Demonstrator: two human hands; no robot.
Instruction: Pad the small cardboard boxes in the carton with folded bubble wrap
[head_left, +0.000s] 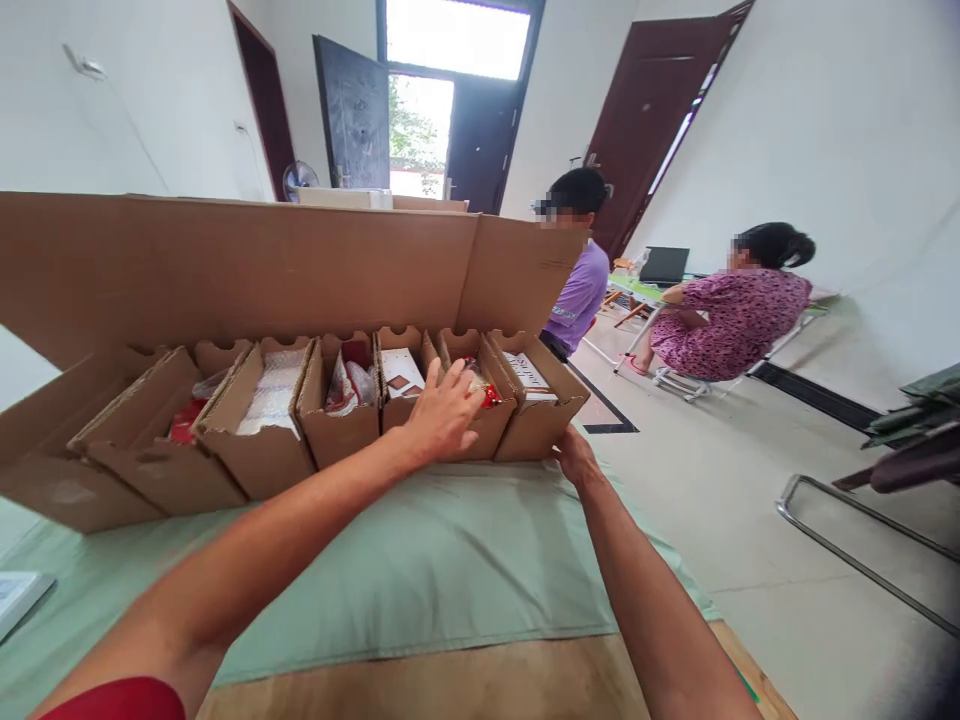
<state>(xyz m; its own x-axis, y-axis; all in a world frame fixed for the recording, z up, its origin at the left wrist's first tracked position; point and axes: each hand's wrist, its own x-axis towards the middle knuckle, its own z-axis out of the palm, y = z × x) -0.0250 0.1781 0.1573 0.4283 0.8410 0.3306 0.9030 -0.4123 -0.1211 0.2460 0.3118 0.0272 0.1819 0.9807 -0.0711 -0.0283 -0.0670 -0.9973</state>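
Note:
A row of narrow cardboard bins (341,425) stands side by side on a pale green cloth (420,560). My left hand (446,410) reaches over their front edges with fingers spread, holding nothing. Just beyond its fingertips, one bin contains a red-and-gold packet (489,394). My right hand (576,455) grips the lower right corner of the end bin (525,430); part of its fingers is hidden behind the corner. Inside that bin sits a white printed box (529,376). Other bins hold a white box with brown squares (402,372), bubble wrap (275,390) and red packets (184,422).
Behind the bins rises a long cardboard panel (300,265). A person in purple (585,290) sits beyond it, and another in a patterned outfit (742,320) sits by a low table (637,290). A metal-framed chair (862,545) stands at right. The wooden tabletop (450,690) shows in front.

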